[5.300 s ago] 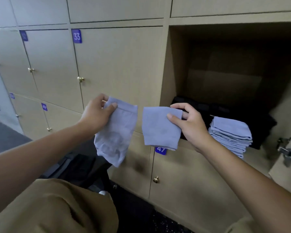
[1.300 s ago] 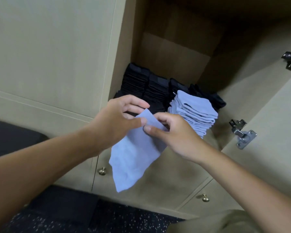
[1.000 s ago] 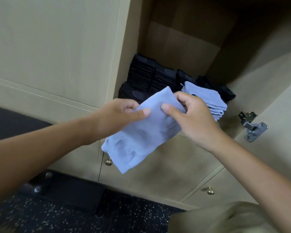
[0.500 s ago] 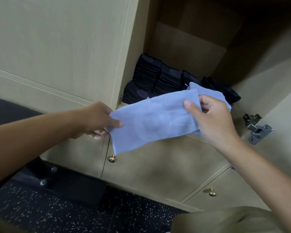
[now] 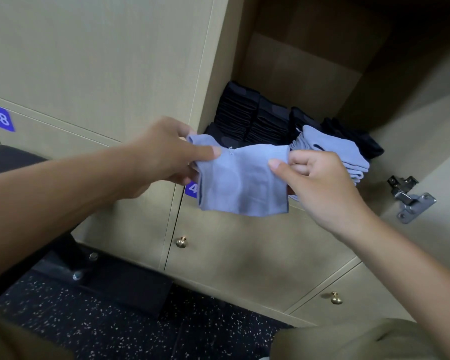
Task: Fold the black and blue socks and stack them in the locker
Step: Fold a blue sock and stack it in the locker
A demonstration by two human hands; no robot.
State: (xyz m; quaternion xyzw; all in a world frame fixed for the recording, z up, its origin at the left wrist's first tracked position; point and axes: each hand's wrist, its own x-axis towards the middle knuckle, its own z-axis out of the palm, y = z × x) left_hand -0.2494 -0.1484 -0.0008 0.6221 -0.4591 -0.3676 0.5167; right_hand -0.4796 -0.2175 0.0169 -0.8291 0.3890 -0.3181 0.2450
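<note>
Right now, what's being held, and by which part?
One blue sock, held in front of the open locker: left hand pinches its upper left end, right hand its upper right edge.

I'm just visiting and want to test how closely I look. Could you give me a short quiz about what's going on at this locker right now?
1. True or false: the blue sock is held by the left hand and the right hand together.
2. Which pile is nearer the locker's open front? A: the blue stack. B: the black stacks.
3. What number is on the purple label at the far left?

Key: 1 true, each hand pinches an upper corner. 2 A, the black stacks stand behind it. 3: 48.
</note>
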